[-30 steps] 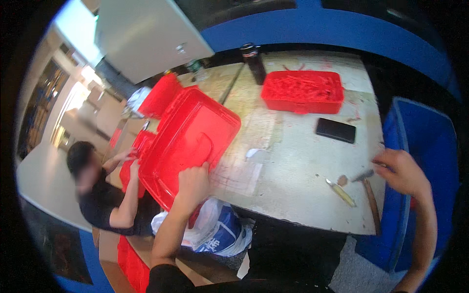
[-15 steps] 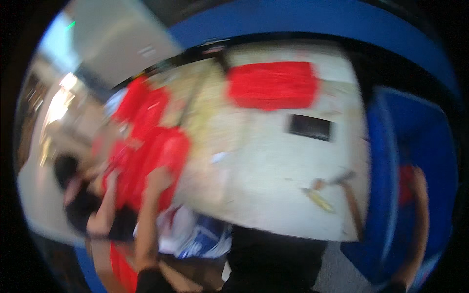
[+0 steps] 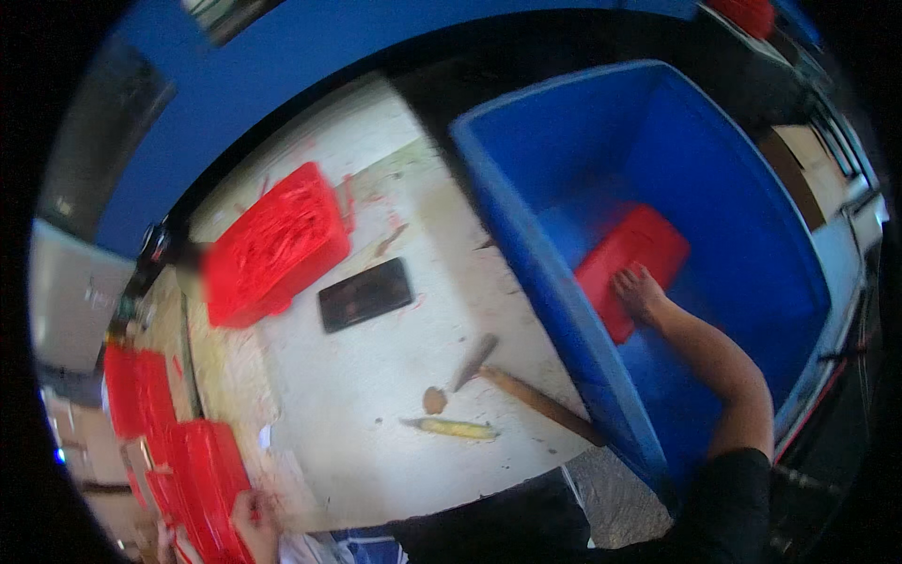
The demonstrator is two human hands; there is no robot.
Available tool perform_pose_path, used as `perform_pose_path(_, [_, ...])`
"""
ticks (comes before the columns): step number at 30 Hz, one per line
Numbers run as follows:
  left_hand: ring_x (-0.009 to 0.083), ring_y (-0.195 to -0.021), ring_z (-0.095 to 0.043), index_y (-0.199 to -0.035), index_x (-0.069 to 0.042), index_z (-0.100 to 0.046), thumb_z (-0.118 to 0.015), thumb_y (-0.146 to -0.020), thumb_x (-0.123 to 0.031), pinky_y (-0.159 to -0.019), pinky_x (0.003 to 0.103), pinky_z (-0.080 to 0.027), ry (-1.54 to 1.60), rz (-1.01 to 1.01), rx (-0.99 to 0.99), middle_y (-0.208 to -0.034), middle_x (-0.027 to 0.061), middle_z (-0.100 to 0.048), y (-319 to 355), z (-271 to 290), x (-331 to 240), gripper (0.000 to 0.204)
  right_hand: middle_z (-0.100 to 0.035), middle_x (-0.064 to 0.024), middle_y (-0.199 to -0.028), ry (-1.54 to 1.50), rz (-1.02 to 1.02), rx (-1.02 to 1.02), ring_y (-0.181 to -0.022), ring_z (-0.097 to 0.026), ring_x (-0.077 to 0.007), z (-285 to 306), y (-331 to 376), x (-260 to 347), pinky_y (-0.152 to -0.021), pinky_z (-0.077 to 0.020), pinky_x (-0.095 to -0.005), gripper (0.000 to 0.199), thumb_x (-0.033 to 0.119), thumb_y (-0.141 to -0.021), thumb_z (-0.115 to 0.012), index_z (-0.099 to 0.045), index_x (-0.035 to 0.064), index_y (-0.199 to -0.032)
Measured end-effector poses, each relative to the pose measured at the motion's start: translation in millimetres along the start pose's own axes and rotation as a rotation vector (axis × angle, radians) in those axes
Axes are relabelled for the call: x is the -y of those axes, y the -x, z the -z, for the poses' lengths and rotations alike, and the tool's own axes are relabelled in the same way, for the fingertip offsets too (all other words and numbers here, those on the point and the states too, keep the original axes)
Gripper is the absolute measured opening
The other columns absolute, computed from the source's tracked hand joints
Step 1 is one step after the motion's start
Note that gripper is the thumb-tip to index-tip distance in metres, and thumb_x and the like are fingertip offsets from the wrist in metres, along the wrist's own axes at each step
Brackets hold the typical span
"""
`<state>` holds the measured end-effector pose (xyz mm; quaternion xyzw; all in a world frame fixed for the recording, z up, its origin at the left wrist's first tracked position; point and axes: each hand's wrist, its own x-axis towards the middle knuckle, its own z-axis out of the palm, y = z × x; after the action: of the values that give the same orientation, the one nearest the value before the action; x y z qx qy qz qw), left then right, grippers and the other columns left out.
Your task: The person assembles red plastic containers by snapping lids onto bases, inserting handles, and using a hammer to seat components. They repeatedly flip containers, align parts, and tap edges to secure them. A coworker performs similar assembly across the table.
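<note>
Inside the blue bin, my right hand (image 3: 641,293) has its fingers on a red plastic part (image 3: 648,240), a smooth, roughly rectangular shell. The fingers appear bent against it; the thumb is not clearly visible. At the lower left, my left hand (image 3: 254,519) has curled fingers at the edge of another red plastic part (image 3: 209,470) on the table's left side. That part is long and ridged, and its lower end runs out of view. Next to it lies one more red part (image 3: 141,390).
The tall blue bin (image 3: 554,246) stands against the right of the white worktable (image 3: 366,461). On the table are a red box of red scraps (image 3: 282,249), a black phone (image 3: 365,293), a hammer (image 3: 536,399) and a yellow-handled knife (image 3: 456,429). Another person's hand (image 3: 167,543) shows at the lower left.
The view has swung right, so the bin now fills more of it and the co-worker is mostly out of sight. My right hand stays in the bin at the red part; my left stays by the red parts.
</note>
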<state>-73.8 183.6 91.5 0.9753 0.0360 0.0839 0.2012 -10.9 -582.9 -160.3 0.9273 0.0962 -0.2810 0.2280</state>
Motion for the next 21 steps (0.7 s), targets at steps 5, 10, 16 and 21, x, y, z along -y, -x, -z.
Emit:
perform_pose_path(5, [0.0219,-0.073,-0.066,-0.089,0.002,-0.067,-0.068,-0.085,-0.004,-0.067,0.033,-0.051,0.348,0.008,0.328,-0.079,0.0146,-0.066,29.7,-65.2,-71.0,0.007,-0.036,-0.0176,-0.157,0.259,0.057,-0.188,-0.146,-0.032,-0.0364,-63.9,17.1,4.2,-0.117,-0.0234,-0.0585,0.064,0.033,-0.099,-0.040,-0.031,-0.0007,-0.152])
perform_pose_path(10, [0.0282,-0.085,-0.068,-0.105,-0.003,-0.068,-0.065,-0.093,-0.015,-0.075,0.037,-0.054,0.660,-0.474,0.507,-0.094,0.0146,-0.069,16.1,-112.2,-148.8,0.017,-0.049,-0.0208,-0.141,-0.348,0.186,-0.281,-0.131,-0.045,-0.0403,12.2,24.5,-36.8,-0.116,-0.0264,-0.0570,0.084,0.049,-0.083,-0.063,-0.038,-0.0009,-0.146])
perform_pose_path(16, [0.0201,-0.095,-0.068,-0.118,-0.004,-0.063,-0.061,-0.098,-0.014,-0.081,0.034,-0.052,1.017,-0.401,0.471,-0.102,0.0099,-0.070,19.0,-87.1,-149.6,0.023,-0.045,-0.0205,-0.145,-1.159,-0.268,-0.909,-0.128,-0.049,-0.0372,249.9,196.6,-89.7,-0.104,-0.0446,-0.0527,0.092,0.033,-0.078,-0.077,-0.030,0.0078,-0.153])
perform_pose_path(21, [0.0174,-0.119,-0.058,-0.135,-0.002,-0.054,-0.058,-0.100,-0.016,-0.100,0.032,-0.044,1.323,-0.286,0.227,-0.126,0.0101,-0.063,-6.1,-63.0,-137.4,0.038,-0.048,-0.0156,-0.144,-1.398,-0.341,-1.558,-0.127,-0.051,-0.0348,346.7,284.8,-59.1,-0.103,-0.0451,-0.0524,0.091,0.037,-0.076,-0.079,-0.034,0.0097,-0.151])
